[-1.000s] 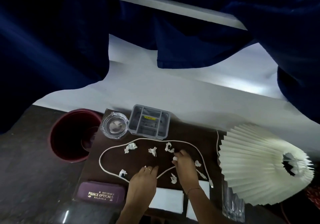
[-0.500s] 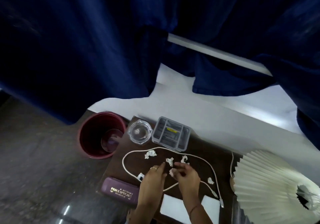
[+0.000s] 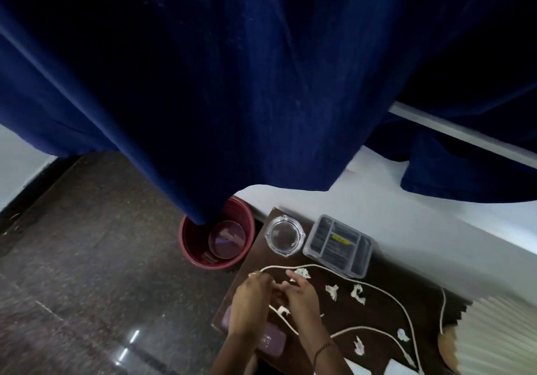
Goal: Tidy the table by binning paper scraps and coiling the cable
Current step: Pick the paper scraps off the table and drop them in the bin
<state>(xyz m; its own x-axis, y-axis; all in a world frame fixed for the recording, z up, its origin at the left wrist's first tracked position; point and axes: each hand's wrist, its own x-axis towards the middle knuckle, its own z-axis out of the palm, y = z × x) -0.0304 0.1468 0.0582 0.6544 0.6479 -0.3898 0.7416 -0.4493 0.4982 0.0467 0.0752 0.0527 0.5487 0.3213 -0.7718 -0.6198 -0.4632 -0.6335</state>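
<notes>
I see both hands close together over the left part of the dark wooden counter [image 3: 386, 328]. My left hand [image 3: 251, 302] is curled with its fingers bunched toward the right hand; motion blur hides what, if anything, it pinches, so I cannot tell its grip. My right hand [image 3: 299, 294] has its fingers partly spread and pointing toward the far edge, a thin bracelet [image 3: 322, 349] on the wrist; I cannot tell whether it grips anything either.

The white cable [image 3: 404, 306] lies uncoiled in a wide loop across the counter, running from beside my left fingers along the far side, then curving back toward me on the right. Paper scraps are scattered inside and around that loop: one scrap [image 3: 302, 273] just beyond my right fingertips, one [image 3: 331, 289] and another [image 3: 358, 292] further right, one [image 3: 283, 311] just beside my right hand, and two more [image 3: 359, 345] [image 3: 402, 334] nearer me.

The red bin [image 3: 189, 246] stands on the stone floor just left of the counter, a blue curtain [image 3: 232, 84] hanging over its rim. A glass ashtray [image 3: 286, 236] and a clear compartment box [image 3: 338, 245] sit side by side at the far edge. A purple spectacle case [image 3: 271, 342] lies partly under my left wrist. A pleated lampshade [image 3: 499, 337] shows at the right.
</notes>
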